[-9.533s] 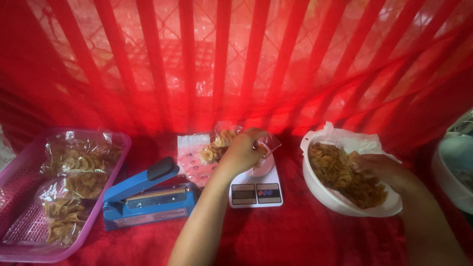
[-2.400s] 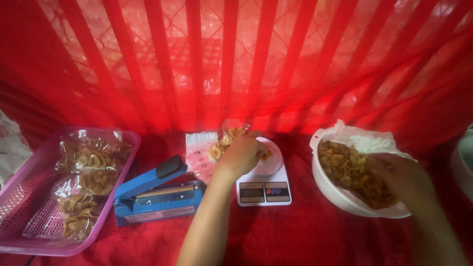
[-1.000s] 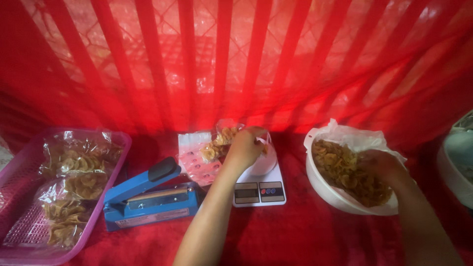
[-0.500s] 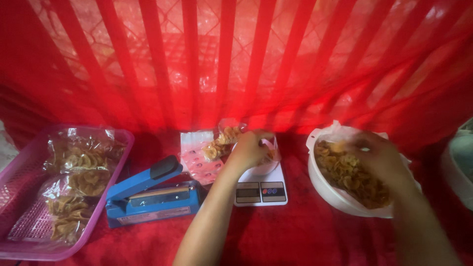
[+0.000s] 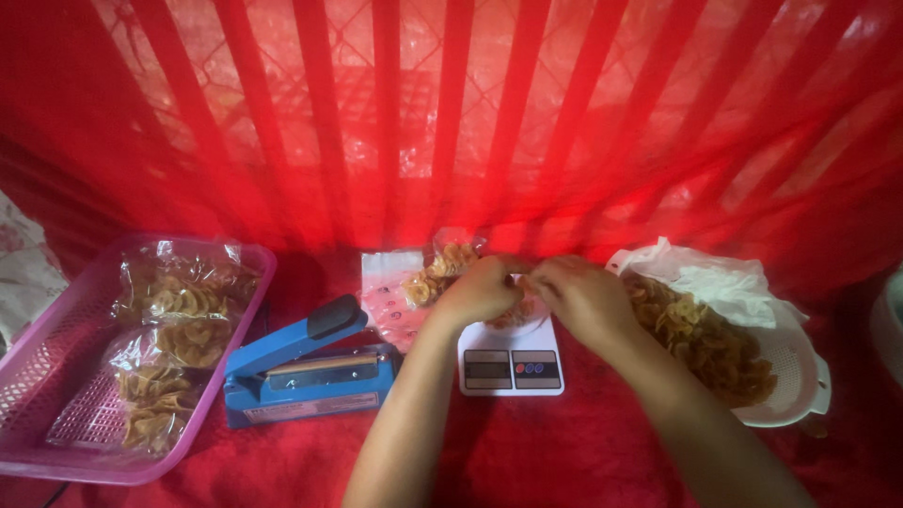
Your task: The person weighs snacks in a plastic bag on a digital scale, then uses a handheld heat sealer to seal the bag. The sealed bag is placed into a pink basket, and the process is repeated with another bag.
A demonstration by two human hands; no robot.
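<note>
Head view is showing, nearest me, two forearms reaching out over the red-covered desk [image 5: 527, 452] toward a small white scale [image 5: 511, 356]. Both hands are meeting above its platform: the left hand [image 5: 480, 292] is pinching the mouth of a clear bag of chips [image 5: 440, 273], and the right hand [image 5: 581, 296] is closing on a few chips at that opening. Filling and weighing seems to be the step underway; adding more would call for a careful feed through the mouth. The bag is lying with its long axis slanting away leftward, mouth toward the hands. Flanking are a blue sealer [image 5: 306, 365], a pink basket [image 5: 56, 376] and a white bowl [image 5: 800, 376].
</note>
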